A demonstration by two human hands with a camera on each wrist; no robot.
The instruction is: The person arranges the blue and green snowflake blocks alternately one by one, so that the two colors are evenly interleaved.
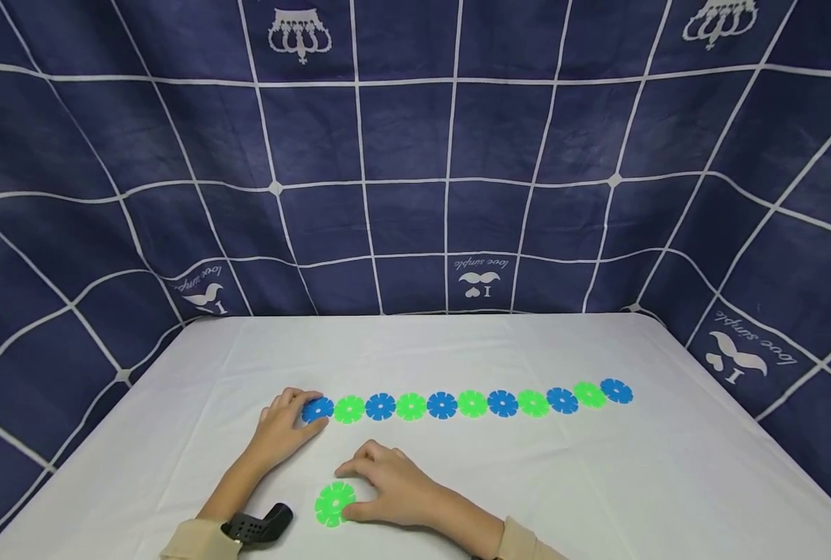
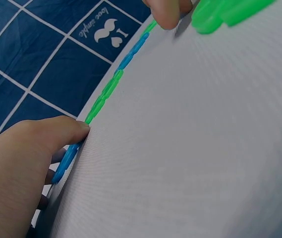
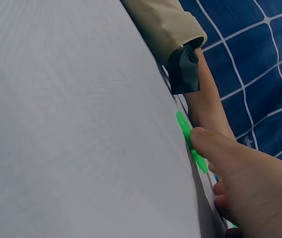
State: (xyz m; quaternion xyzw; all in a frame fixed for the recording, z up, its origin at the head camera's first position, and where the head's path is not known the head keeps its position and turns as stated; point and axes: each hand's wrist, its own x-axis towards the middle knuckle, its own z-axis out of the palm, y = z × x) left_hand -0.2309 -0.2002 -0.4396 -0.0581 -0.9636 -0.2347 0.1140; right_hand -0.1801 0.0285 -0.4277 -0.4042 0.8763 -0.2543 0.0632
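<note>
A row of flat snowflake discs [image 1: 471, 404], alternating blue and green, runs across the white table [image 1: 597, 482]. My left hand [image 1: 295, 418] grips the blue disc [image 1: 317, 409] at the row's left end, with fingers round its far edge and the thumb [image 2: 56, 131] on its near edge [image 2: 66, 161]. A single loose green disc [image 1: 334, 503] lies nearer the front edge. My right hand [image 1: 387, 488] holds it at its right side, the thumb [image 3: 207, 141] pressed on its rim [image 3: 184, 126] and the index finger curved above it.
A dark blue cloth with a white grid [image 1: 415, 155] hangs close behind and beside the table. A black wrist camera [image 1: 257, 525] sits on my left forearm by a beige sleeve [image 3: 160, 22]. The row's far end [image 1: 616, 390] lies near the table's right side.
</note>
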